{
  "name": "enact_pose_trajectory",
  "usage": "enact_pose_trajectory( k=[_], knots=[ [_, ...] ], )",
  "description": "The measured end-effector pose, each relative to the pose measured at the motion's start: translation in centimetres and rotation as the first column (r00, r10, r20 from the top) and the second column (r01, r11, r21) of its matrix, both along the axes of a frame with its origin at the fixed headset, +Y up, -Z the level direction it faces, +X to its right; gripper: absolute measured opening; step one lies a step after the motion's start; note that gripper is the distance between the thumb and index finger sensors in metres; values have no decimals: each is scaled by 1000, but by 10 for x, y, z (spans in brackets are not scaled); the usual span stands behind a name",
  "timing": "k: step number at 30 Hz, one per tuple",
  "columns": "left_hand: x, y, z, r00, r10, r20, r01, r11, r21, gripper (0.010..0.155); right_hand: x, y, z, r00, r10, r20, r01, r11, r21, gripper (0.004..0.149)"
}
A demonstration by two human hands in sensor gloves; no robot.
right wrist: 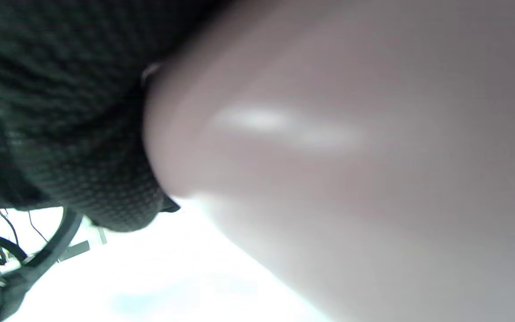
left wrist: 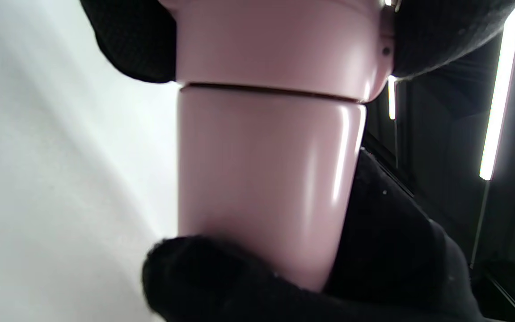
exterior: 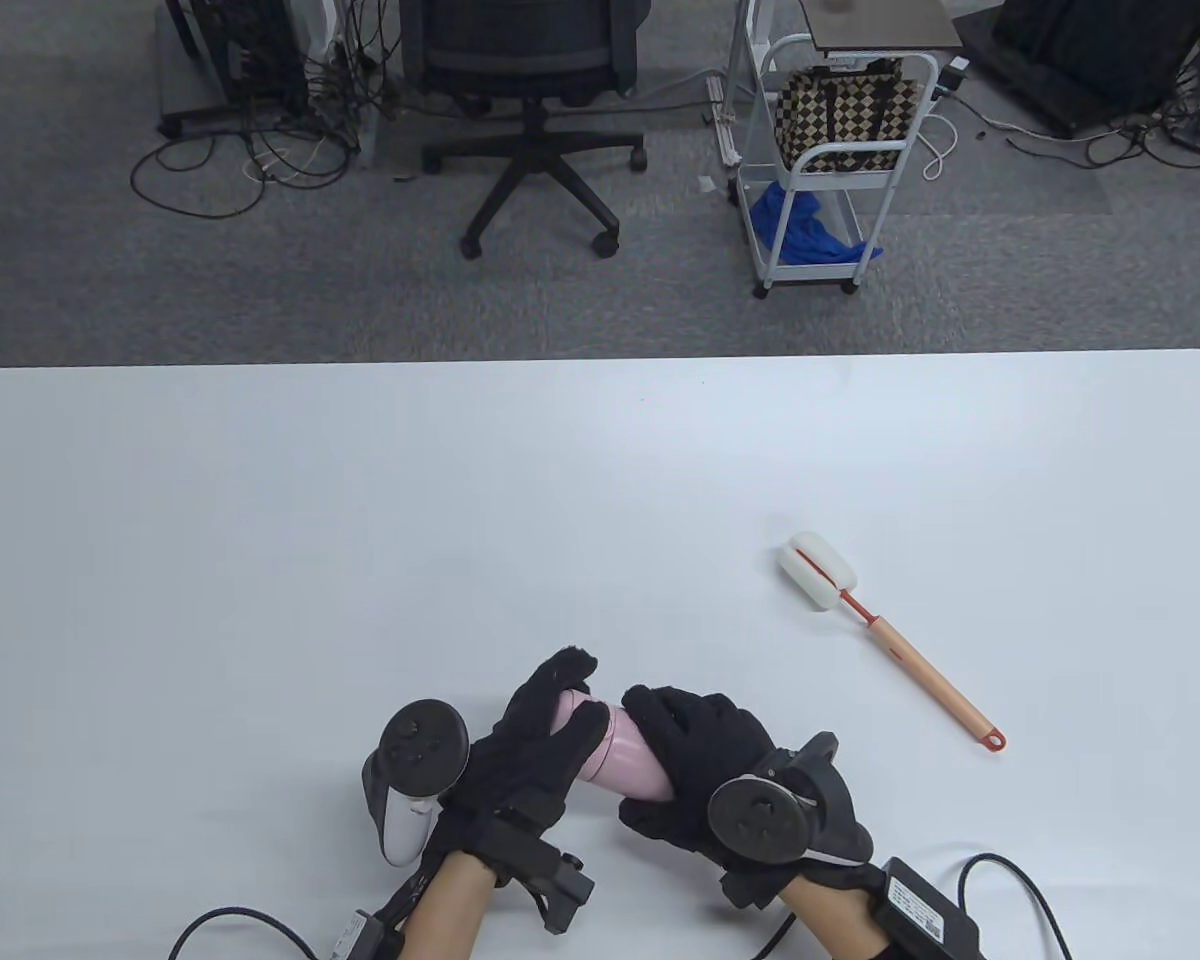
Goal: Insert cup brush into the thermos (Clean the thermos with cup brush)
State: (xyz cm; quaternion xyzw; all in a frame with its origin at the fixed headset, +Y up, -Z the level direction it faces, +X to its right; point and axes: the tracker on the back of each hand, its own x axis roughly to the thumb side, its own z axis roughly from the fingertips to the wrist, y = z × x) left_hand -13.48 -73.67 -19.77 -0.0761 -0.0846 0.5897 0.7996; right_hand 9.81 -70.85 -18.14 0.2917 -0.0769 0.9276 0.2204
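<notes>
Pink and glossy, the thermos lies tilted between my two hands near the front edge of the white bench, its lid end pointing away from me and to my left. My left hand wraps the lid end, the gloved fingers curled over the top and the thumb across the near side. My right hand closes around the body of the thermos, the fingers folded over it from above. Both hands grip it firmly, each closed as far as the thermos allows.

From my left wrist, the thermos fills the middle of the view, and the dark seam where the lid meets the body is plain; the lid is on. Black glove fabric presses against it at the top and the bottom. From my right wrist, only a blurred pink wall of the thermos shows, with knitted glove tight against it.

Beyond the thermos and to its right, well apart from it, the cup brush lies flat on the bench, untouched. Its white sponge head points away from me, and its orange handle runs back toward my right, ending in a small red loop.
</notes>
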Motion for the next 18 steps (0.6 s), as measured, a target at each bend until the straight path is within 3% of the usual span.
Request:
enact_pose_trajectory(
  k=[4, 8, 14, 18],
  knots=[
    [1, 4, 1, 999, 34, 5, -34, 996, 79, 59, 7, -4, -10, 990, -132, -40, 123, 976, -182, 95],
    [2, 8, -1, 991, 78, 111, -101, 970, 219, 58, 19, -10, -23, 952, -291, -90, 239, 898, -369, 95],
    [0, 11, -1, 961, 207, 183, -251, 930, 267, 46, 23, -17, -32, 893, -428, -141, 295, 792, -534, 95],
    [-1, 13, 0, 945, 236, 225, -296, 910, 289, 39, 22, -21, -35, 860, -479, -175, 311, 764, -565, 95]
  ],
)
